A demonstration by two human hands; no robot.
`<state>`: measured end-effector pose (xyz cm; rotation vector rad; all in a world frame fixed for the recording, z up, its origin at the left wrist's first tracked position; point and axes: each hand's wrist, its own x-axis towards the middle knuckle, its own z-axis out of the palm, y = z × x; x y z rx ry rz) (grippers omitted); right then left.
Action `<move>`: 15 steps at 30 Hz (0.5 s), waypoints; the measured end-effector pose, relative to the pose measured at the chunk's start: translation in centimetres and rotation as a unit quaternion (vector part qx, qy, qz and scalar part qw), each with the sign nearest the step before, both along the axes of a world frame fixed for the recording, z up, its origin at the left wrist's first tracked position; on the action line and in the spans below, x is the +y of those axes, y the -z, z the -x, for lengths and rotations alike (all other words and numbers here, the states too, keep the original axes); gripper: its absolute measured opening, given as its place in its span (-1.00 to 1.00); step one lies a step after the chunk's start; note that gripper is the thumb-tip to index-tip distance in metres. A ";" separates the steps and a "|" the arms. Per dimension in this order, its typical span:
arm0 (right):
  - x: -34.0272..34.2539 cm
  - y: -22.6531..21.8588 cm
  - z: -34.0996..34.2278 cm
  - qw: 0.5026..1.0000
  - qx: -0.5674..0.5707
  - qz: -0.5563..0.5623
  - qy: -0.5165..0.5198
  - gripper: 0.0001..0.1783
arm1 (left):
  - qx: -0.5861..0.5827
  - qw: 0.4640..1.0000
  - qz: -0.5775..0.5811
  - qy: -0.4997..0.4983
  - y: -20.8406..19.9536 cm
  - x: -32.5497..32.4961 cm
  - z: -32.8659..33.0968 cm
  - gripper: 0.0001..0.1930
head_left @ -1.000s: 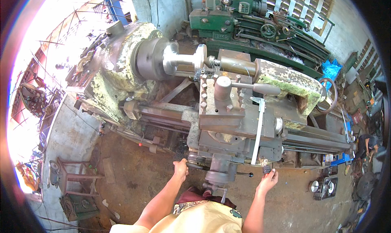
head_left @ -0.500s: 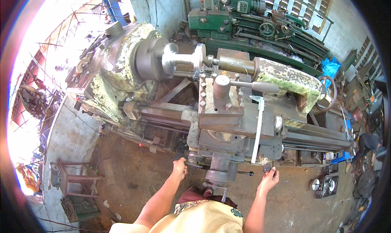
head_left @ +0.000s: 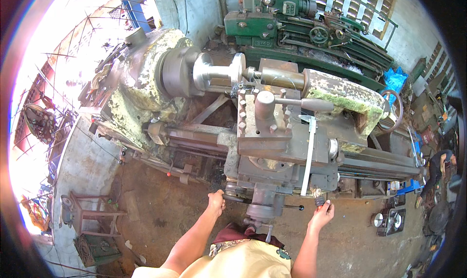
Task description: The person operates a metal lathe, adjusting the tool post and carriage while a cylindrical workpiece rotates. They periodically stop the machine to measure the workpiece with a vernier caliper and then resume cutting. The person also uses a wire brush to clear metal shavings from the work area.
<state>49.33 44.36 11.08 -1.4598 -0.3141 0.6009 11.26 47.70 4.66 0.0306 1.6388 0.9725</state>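
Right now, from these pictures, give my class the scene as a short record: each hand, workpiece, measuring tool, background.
Left hand: the left hand is curled beside a handwheel; its grip is hidden
Right hand: the right hand holds a brush-like tool, pale bristles upward
Workpiece: shiny metal part between chuck and tailstock
Measuring tool: caliper lying on the carriage
Background: green lathe
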 end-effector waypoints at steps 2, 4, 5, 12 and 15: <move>0.0 0.2 0.0 1.000 -0.004 -0.005 0.001 -0.72 | -0.020 1.000 -0.006 0.001 -0.2 0.0 0.0 -0.82; 0.0 0.3 0.0 1.000 0.014 -0.003 0.008 -0.72 | -0.026 1.000 -0.009 0.005 -0.4 0.0 0.0 -0.83; 0.0 0.3 0.0 1.000 0.009 -0.006 0.004 -0.72 | -0.012 1.000 -0.009 0.004 -0.5 0.0 0.0 -0.83; 0.0 0.1 0.1 1.000 0.008 -0.003 0.003 -0.72 | -0.012 1.000 0.001 -0.003 -0.2 0.0 0.0 -0.80; 0.0 0.2 0.1 1.000 0.011 -0.005 0.013 -0.72 | -0.033 0.999 -0.004 -0.001 0.2 0.0 0.4 -0.77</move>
